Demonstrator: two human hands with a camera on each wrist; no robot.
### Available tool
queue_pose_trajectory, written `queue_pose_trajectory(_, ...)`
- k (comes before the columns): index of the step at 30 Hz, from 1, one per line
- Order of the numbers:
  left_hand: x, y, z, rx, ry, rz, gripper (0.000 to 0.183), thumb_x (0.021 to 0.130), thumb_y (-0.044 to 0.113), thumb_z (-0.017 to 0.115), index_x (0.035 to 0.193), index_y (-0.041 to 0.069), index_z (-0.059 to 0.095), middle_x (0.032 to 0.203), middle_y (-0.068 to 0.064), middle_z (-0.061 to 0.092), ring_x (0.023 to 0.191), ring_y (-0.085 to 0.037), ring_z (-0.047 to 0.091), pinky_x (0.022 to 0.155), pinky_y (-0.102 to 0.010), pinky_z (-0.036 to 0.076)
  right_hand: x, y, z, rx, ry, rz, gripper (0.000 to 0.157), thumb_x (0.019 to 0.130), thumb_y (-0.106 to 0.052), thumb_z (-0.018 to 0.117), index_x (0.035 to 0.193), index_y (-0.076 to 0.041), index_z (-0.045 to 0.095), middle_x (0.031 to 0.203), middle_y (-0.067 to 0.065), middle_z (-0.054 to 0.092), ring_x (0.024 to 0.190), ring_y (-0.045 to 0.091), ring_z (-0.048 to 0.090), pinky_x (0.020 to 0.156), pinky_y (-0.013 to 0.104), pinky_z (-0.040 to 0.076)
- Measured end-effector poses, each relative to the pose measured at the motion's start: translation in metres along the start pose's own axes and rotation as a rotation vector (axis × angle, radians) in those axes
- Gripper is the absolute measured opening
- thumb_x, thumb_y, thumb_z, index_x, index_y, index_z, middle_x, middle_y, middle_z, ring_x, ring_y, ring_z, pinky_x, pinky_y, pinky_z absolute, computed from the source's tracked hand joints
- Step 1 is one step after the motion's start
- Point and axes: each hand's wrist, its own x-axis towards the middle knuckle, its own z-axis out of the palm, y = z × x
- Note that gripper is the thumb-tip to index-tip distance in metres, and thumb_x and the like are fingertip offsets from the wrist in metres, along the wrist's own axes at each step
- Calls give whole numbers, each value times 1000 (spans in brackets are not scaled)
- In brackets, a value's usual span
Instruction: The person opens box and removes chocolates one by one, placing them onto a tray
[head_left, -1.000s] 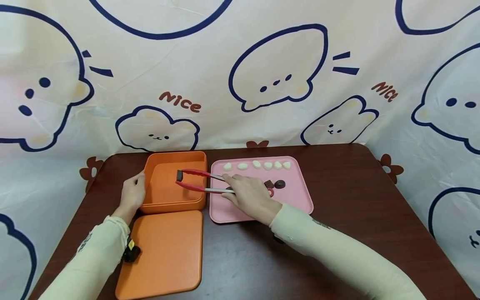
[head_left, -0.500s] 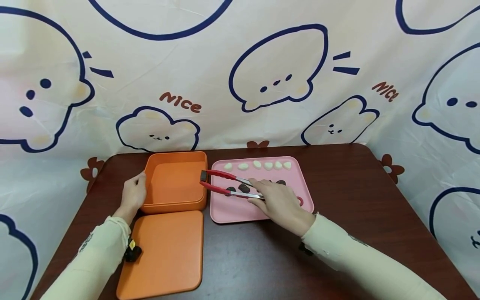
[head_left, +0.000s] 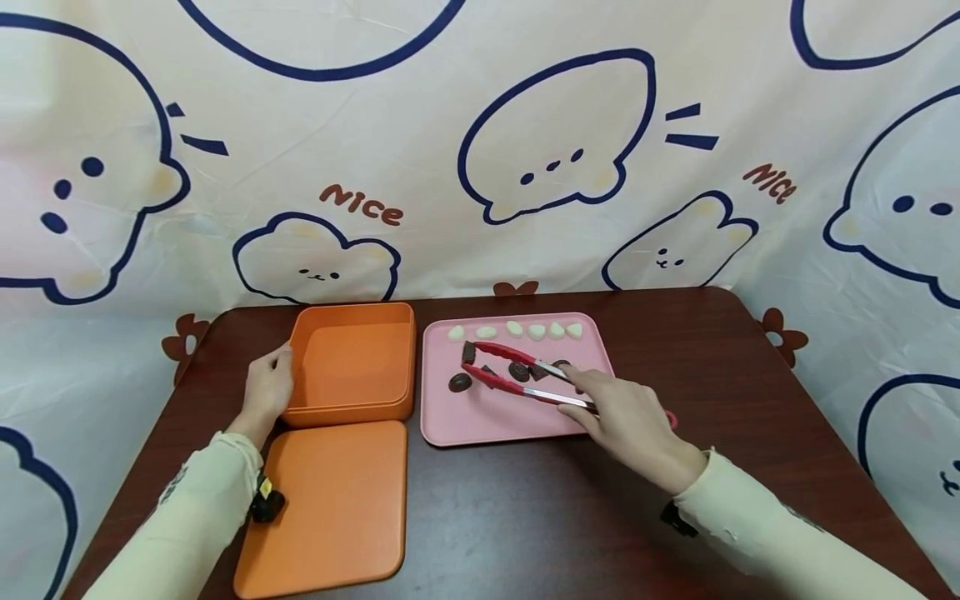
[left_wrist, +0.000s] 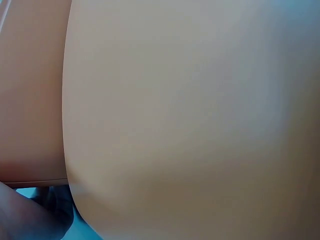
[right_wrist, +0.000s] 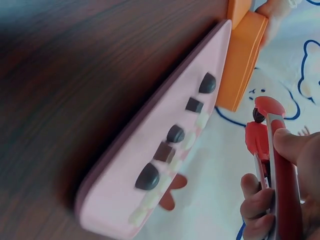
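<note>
My left hand grips the left wall of an orange box, its inside bare. Red-tipped metal tongs are held in my right hand, above a pink tray. Pinched between the tong tips is a small dark chocolate. On the tray below lie several more chocolates, round and square, among them a round one at the left. The right wrist view shows the raised tongs with a dark piece at the tips.
An orange lid lies flat in front of the box. Several white pieces line the tray's far edge. The dark wooden table ends at a printed curtain behind and at the sides.
My right hand has carried the tongs and the chocolate in them rightward, from over the box to over the tray. The left hand stays at the box.
</note>
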Motion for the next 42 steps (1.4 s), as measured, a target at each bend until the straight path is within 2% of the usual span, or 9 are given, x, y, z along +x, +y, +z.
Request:
queue_pose_trajectory(7,0,-1,1,-6,-5,8,59,110,40,16,160,10,25,167,-16,22,155,-41,20,126,-58,22,-24,26,-13,-55,16,36,50,85,-33,81,131,-18,68,101,0,75,73,15,65,49,37,48)
queue_pose_trajectory(12,-1,0,0,-8,10,9,58,111,39,16,160,9,26,167,-16,22,155,-40,20,126,-58,22,-35,42,-19,-93,-6,57,51,87,-34,79,133,-17,67,109,3,76,82,22,71,50,41,49)
queue_pose_trajectory(17,-1,0,0,0,6,14,58,111,37,17,160,8,26,167,-16,23,155,-40,21,126,-57,22,-42,55,-26,-125,-48,94,52,87,-36,79,134,-17,66,107,5,76,84,23,71,49,39,47)
queue_pose_trajectory(24,-2,2,-1,5,-4,15,59,110,40,16,160,8,25,167,-17,23,154,-43,22,124,-59,24,-46,70,-37,-169,-83,115,51,86,-34,80,131,-15,66,79,-3,65,63,11,51,44,31,37)
queue_pose_trajectory(27,-2,2,-1,6,-7,12,60,110,41,15,160,9,24,167,-17,22,153,-43,23,124,-59,25,-48,75,-41,-190,-91,122,53,86,-35,80,131,-13,65,77,-3,64,63,11,50,43,29,35)
queue_pose_trajectory(32,-1,2,0,-1,2,14,60,110,41,15,160,9,25,167,-17,23,153,-43,23,124,-59,25,-51,84,-49,-220,-111,135,54,85,-34,81,131,-9,65,86,6,71,63,13,53,43,27,35)
queue_pose_trajectory(37,-1,1,-1,-5,5,26,60,110,40,16,160,8,26,166,-17,24,154,-42,22,125,-58,24,-55,91,-51,-278,-109,107,55,82,-31,83,128,-7,65,84,7,69,57,12,52,40,27,33)
queue_pose_trajectory(40,-2,2,-1,-5,7,26,60,110,40,16,160,8,26,166,-17,24,154,-42,22,125,-58,24,-57,94,-50,-325,-64,56,55,79,-29,85,125,-6,65,83,7,68,55,15,54,38,29,34)
queue_pose_trajectory(42,-2,2,0,-6,3,23,60,110,40,16,160,9,26,167,-17,23,154,-42,21,125,-58,24,-59,96,-48,-360,-16,6,54,81,-33,84,123,-6,65,83,8,68,54,18,56,37,30,35)
